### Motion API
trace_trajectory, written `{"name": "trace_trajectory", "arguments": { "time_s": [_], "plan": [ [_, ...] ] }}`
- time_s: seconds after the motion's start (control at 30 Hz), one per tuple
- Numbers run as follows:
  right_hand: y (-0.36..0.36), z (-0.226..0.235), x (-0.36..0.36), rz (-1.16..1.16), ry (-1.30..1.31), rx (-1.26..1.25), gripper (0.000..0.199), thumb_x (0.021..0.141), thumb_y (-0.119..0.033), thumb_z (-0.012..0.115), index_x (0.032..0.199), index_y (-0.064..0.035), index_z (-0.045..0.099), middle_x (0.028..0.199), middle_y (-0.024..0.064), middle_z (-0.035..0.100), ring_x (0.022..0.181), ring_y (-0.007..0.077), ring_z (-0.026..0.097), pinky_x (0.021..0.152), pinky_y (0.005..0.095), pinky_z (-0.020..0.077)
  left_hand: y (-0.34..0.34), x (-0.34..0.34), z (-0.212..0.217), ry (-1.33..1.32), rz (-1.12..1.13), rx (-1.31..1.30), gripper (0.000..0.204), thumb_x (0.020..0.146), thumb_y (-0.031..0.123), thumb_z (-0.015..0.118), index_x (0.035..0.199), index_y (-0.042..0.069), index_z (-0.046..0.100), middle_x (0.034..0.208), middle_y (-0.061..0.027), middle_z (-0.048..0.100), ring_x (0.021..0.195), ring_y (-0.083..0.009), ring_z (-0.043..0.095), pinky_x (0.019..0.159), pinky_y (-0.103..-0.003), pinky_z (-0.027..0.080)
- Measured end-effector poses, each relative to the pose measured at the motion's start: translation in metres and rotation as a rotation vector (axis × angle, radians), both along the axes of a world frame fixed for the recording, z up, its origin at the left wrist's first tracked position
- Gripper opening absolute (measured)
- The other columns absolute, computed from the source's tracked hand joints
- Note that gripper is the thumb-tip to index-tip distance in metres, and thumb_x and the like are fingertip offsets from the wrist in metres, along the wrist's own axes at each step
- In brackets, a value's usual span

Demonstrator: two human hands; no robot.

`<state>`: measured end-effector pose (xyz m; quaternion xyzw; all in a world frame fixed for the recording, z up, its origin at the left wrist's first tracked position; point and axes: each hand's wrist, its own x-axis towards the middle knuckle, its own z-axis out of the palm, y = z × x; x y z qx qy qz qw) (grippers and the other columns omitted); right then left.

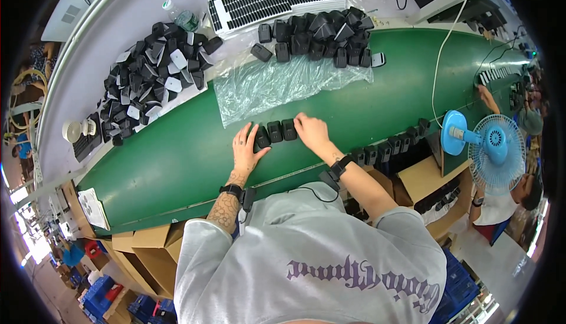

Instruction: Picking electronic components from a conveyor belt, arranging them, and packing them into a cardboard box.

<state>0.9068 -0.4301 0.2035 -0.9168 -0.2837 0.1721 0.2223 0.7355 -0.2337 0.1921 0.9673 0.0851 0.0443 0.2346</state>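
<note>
Black plastic casings [274, 130] sit in a short row on the green desk [177, 165] — my left hand [246, 147] and right hand [311, 130] bracket them, fingers flat, gripping nothing.

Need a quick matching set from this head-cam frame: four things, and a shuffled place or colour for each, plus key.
Things:
1. row of three black parts
2. clear plastic sheet
3. desk fan
4. plastic bottle

Places or colours:
A. blue, at the belt's right end
B. between the left hand and right hand
C. far side, between two heaps of black parts
D. spread on the green belt, beyond the hands

Pairs: 1-B, 2-D, 3-A, 4-C
</note>
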Motion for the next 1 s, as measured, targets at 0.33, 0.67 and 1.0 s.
{"name": "trace_trajectory", "arguments": {
  "time_s": [0.33, 0.67, 1.0],
  "plan": [
    [0.167, -0.005, 0.149, 0.143, -0.392, 0.182, 0.048, 0.085, -0.026, 0.071, 0.128, -0.0129, 0.055, 0.107, 0.0136, 0.066, 0.093, 0.0372, 0.065, 0.081, 0.0448, 0.0524, -0.034, 0.009, 0.016, -0.070, 0.403, -0.332, 0.104, 0.064, 0.019, 0.087, 0.153, 0.015, 0.032, 0.157, -0.0200, 0.024, 0.142, -0.0452, 0.024, 0.116, -0.056, 0.027],
    [0.042, 0.023, 0.069, 0.014, 0.043, 0.183, 0.049, 0.080, -0.027, 0.073, 0.121, -0.0101, 0.052, 0.102, 0.0198, 0.065, 0.092, 0.0416, 0.065, 0.075, 0.0487, 0.0543, -0.007, 0.013, 0.040, 0.119, 0.011, 0.058, 0.091, 0.071, 0.033, 0.083, 0.150, 0.024, 0.040, 0.156, -0.0035, 0.035, 0.145, -0.0312, 0.028, 0.118, -0.058, 0.020],
    [-0.030, 0.024, 0.024, 0.160, 0.308, -0.098, 0.053, 0.085, -0.031, 0.072, 0.129, -0.0096, 0.051, 0.099, 0.0192, 0.066, 0.090, 0.0363, 0.067, 0.076, 0.0450, 0.0547, 0.029, 0.000, 0.040, 0.115, -0.225, 0.074, 0.092, 0.075, 0.039, 0.080, 0.153, 0.017, 0.035, 0.156, -0.0095, 0.036, 0.133, -0.0289, 0.045, 0.114, -0.047, 0.033]
  ]
}}
